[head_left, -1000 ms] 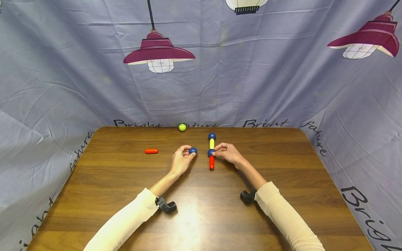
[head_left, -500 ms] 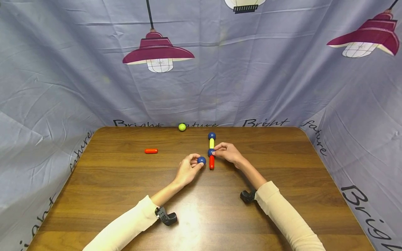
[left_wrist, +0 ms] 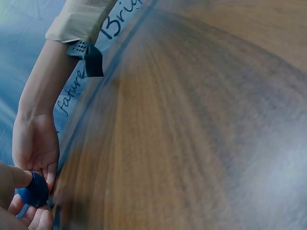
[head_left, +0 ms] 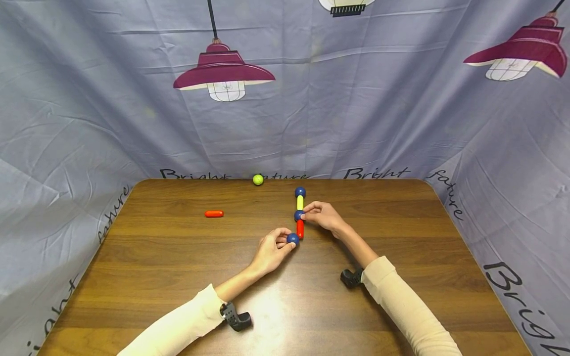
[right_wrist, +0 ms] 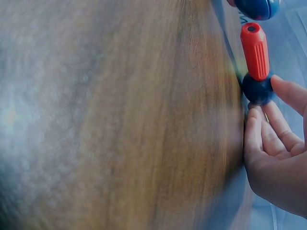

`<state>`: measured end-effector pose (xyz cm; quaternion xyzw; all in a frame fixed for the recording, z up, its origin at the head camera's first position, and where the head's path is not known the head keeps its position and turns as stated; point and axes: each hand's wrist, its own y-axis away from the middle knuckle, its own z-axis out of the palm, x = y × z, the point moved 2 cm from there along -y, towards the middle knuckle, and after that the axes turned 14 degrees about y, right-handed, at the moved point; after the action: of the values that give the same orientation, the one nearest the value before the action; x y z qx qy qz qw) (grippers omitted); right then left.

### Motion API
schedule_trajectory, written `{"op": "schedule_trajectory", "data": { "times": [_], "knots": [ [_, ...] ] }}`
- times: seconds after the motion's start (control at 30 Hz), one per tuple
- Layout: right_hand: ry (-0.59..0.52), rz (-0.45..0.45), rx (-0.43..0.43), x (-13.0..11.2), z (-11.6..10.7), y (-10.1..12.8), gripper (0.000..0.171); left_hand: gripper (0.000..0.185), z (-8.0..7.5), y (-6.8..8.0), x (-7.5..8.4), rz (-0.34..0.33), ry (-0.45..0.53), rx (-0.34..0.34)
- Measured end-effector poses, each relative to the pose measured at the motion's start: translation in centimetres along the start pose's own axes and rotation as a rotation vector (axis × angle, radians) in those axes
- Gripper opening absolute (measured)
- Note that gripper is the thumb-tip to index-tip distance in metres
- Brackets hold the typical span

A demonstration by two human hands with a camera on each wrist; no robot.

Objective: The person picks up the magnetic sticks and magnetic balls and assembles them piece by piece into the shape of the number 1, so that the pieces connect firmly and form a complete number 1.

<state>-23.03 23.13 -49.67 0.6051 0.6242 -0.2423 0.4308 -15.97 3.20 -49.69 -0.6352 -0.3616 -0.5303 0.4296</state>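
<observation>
Your right hand [head_left: 324, 216] pinches the middle blue ball [head_left: 299, 215] of the chain, thumb and fingertips closed on it. That grip looks meant to pin the whole chain flat on the surface [head_left: 401, 237] so it cannot roll or swing while another piece comes in. The chain runs straight away from you: the far blue ball [head_left: 300, 192], then the yellow rod [head_left: 300, 202], then the middle ball, then the red rod [head_left: 300, 229] pointing back toward you.

Your left hand [head_left: 272, 248] holds a loose blue ball [head_left: 292, 239] between thumb and curled fingers, a narrow grip closed round it. That ball sits at the near end of the red rod, touching it or just short of it; the head view cannot settle which. The right wrist view shows a blue ball [right_wrist: 257, 89] seated against one end of the red rod [right_wrist: 254, 50], with fingers alongside. Holding the ball low and in line with the rod suits a straight meeting with the rod's end.

To the left of the chain, well apart, lies a spare red rod [head_left: 214, 213]. A green ball [head_left: 258, 179] rests at the far edge of the surface, left of the chain's far end.

The cloth backdrop [head_left: 133, 123] carries printed lamps and the words "Bright future" [head_left: 376, 174], repeated along its lower edge.
</observation>
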Motion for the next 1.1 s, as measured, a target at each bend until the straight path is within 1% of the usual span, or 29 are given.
{"op": "schedule_trajectory", "data": {
  "times": [0.03,0.07,0.2,0.47,0.53,0.63,0.77,0.97,1.1],
  "knots": [
    [-0.001,-0.001,0.006,0.4,0.1,-0.2,0.032,0.028,0.0,0.0,-0.5,-0.002,-0.014,-0.006],
    [0.0,-0.004,0.012,0.4,0.1,-0.3,0.031,0.028,0.1,0.0,-0.6,0.0,-0.021,-0.013],
    [0.009,-0.011,0.025,0.4,0.2,-0.2,0.03,0.027,0.5,0.3,-0.9,0.017,-0.053,-0.035],
    [0.006,0.011,0.008,0.2,0.1,-0.2,0.032,0.026,0.9,0.3,-1.1,0.032,-0.091,-0.044],
    [-0.006,0.007,-0.001,-0.3,0.0,0.2,0.033,0.027,0.9,0.2,-1.1,0.031,-0.095,-0.043],
    [0.0,0.0,-0.005,-1.3,-0.2,0.9,0.033,0.027,1.0,0.0,-1.3,0.024,-0.089,-0.042],
    [0.014,0.003,-0.001,-2.2,-0.3,1.4,0.033,0.028,1.0,-0.2,-1.4,0.032,-0.087,-0.041],
    [-0.013,0.028,-0.005,-0.4,-0.1,0.1,0.035,0.027,1.0,-0.2,-1.4,0.038,-0.094,-0.038],
    [0.007,0.036,0.01,0.4,0.1,-0.5,0.034,0.028,1.1,-0.2,-1.3,0.032,-0.099,-0.039]
  ]
}}
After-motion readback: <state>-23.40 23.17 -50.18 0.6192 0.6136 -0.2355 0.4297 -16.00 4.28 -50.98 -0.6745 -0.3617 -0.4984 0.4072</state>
